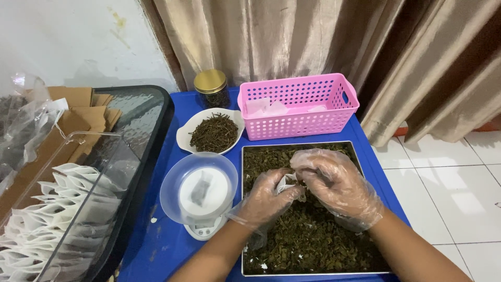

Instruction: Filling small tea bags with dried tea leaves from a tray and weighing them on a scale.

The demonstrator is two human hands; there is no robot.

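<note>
Filling small white paper sachet (286, 183) over shallow metal tray of dried green leaves (308, 237).

Gripping sachet between gloved left hand (266, 201) and gloved right hand (334, 185), fingers pinching closed at its mouth. Risking spillage onto blue tabletop (156, 245) if sachet tilts or crumpled glove film snags. Hiding sachet opening and fill level behind fingers; cropping tray's near edge; obscuring digital scale (201, 227) display under clear bowl (198, 188).

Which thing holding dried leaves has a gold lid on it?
The small glass jar at the back of the blue table. The white bowl and metal tray are open.
</note>
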